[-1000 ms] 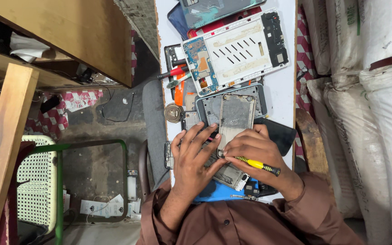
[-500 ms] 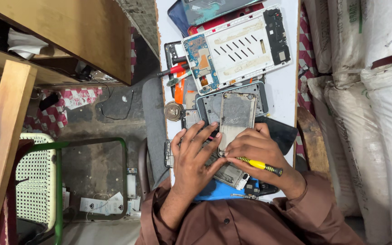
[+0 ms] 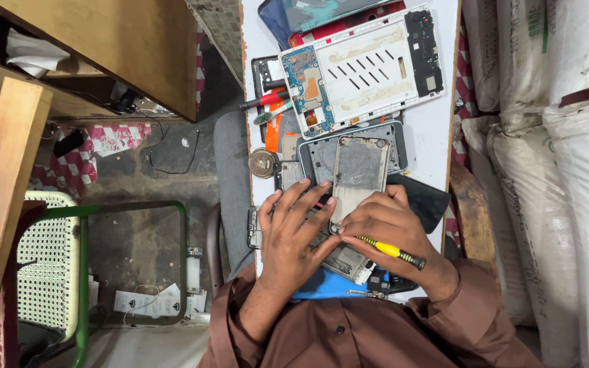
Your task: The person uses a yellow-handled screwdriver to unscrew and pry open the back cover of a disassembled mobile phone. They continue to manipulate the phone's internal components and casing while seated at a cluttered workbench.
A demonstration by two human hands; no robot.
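Head view, looking down on a narrow white bench cluttered with phone parts. Left hand lies flat, fingers spread wide, pressing down on an opened phone chassis at the bench's 6 o'clock end; nothing gripped in it. Right hand is closed around a yellow-handled screwdriver, black cap pointing to 3 o'clock, tip aimed toward 9 o'clock near the left fingertips; the tip itself is too small to see clearly. The right fingers also touch the lower edge of a grey metal phone back plate, which lies tilted over a dark phone frame at 12 o'clock from the hands.

At 12 o'clock beyond that: large white tablet midframe with a blue circuit board on its 9 o'clock side. Dark blue and red phone covers at the far end of the bench. Red-handled and green-handled tools lie at 10 o'clock, an orange piece just beside them. Round metal disc at 9 o'clock of the phone frame. Black pouch-like item at 3 o'clock, touching the right hand. Blue mat under the chassis at 6 o'clock.

Brown shirt sleeves at the bottom. White sacks stacked at 3 o'clock, wooden shelf at 10 o'clock, green-framed chair at 8 o'clock on the floor.
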